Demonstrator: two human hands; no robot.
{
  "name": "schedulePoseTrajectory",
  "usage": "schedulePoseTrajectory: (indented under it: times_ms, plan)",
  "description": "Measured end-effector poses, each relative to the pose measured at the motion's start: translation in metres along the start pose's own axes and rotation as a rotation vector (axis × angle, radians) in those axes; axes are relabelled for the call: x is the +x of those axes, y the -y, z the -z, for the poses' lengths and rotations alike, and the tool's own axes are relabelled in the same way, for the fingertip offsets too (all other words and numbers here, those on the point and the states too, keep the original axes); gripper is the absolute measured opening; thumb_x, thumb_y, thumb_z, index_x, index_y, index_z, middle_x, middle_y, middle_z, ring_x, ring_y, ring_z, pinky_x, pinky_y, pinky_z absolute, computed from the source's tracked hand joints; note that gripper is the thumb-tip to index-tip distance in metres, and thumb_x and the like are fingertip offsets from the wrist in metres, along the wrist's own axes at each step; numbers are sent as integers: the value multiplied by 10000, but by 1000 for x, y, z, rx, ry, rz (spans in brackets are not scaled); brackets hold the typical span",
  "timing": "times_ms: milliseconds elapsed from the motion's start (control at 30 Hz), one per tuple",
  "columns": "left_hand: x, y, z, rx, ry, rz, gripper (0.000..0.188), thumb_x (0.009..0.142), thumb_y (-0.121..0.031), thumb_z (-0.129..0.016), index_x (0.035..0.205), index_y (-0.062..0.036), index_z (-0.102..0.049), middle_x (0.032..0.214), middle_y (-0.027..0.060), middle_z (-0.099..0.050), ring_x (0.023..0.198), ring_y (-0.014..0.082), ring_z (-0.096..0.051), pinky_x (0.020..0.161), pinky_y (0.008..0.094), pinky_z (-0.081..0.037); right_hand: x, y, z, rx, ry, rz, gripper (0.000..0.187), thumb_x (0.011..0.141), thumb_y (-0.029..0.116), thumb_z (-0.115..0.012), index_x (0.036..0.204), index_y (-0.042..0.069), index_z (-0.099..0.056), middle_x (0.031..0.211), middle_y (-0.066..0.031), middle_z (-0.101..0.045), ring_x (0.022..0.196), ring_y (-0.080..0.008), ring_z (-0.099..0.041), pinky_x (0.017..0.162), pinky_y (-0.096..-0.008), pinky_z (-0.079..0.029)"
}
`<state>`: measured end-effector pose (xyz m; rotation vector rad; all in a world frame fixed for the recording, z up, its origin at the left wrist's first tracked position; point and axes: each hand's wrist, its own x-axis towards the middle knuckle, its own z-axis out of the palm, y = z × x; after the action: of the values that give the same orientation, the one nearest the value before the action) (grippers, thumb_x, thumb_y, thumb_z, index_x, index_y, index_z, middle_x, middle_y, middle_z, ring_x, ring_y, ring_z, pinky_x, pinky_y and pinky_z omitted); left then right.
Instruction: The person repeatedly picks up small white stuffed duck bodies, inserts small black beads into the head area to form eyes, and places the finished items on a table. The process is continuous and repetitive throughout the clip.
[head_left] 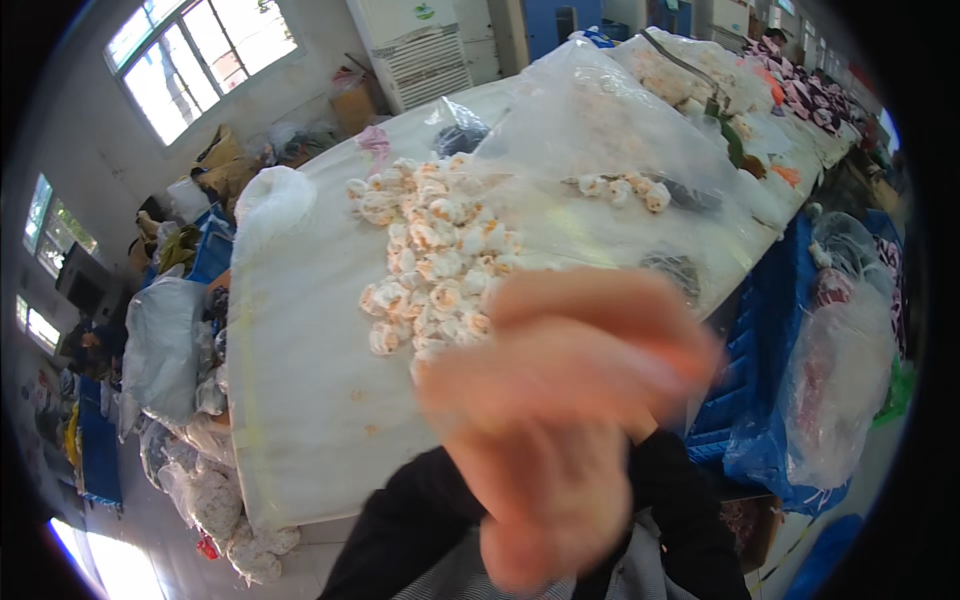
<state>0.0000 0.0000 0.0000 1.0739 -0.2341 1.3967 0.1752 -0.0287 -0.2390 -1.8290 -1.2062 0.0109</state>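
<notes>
My left hand (pixel 540 420) and my right hand (pixel 620 310) are raised close in front of me, one over the other and smeared by motion. Where one ends and the other begins is hard to make out, and I cannot tell whether they hold anything. Black sleeves reach up to both wrists. Just beyond them, a long heap of small bunched white fabric pieces with orange marks (pixel 430 240) lies on the white-covered table (pixel 310 400). The hands hide the near right end of that heap.
A large clear plastic bag (pixel 610 120) spreads over the table's far side, near several loose white pieces (pixel 655 195). A white plastic bundle (pixel 272 205) sits at the left edge. Blue crates (pixel 745 350) and filled bags (pixel 835 370) stand at right; more bags (pixel 165 350) crowd the left.
</notes>
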Motion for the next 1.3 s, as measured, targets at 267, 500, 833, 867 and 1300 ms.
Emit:
schedulePoseTrajectory:
  times_ms: [267, 500, 833, 867, 1300]
  plan:
    - [41, 2, 218, 1118, -105, 171, 321, 1007, -208, -616, 1255, -11, -568, 1079, 93, -662, 829, 130, -609, 741, 269, -489, -5, 13, -13, 57, 69, -53, 112, 983, 198, -650, 976, 105, -712, 720, -87, -670, 625, -255, -660, 600, -376, -503]
    - [-8, -43, 362, 1581, -226, 248, 320, 996, -203, -626, 1260, -23, -623, 1101, 102, -703, 911, 183, -666, 845, 316, -524, 6, 25, -12, 146, 167, -83, 277, 931, 310, -754, 1066, 75, -698, 810, -58, -668, 676, -242, -664, 627, -374, -516]
    - [-98, 65, 127, 921, 406, 613, 284, 915, -40, -720, 1167, -7, -595, 959, 53, -649, 608, 18, -457, 567, 211, -377, 31, 8, -3, 411, 268, -222, 280, 910, 186, -798, 1112, 33, -679, 994, -31, -687, 820, -109, -674, 687, -287, -522]
    - [-103, 79, 122, 925, 316, 695, 304, 903, -67, -738, 1176, -27, -609, 920, 35, -628, 567, 38, -430, 547, 232, -372, 28, 1, 5, 557, 282, -311, 248, 925, 176, -781, 1106, 37, -685, 1025, -31, -696, 839, -107, -669, 698, -293, -526]
    - [-82, 198, 133, 335, 167, 1183, 525, 952, 33, -693, 1432, 9, -484, 1312, 100, -595, 752, 10, -582, 641, 158, -428, 11, -28, 58, 877, 40, -563, 249, 998, 98, -705, 1221, 9, -638, 1054, -13, -697, 918, -59, -639, 813, -236, -506]
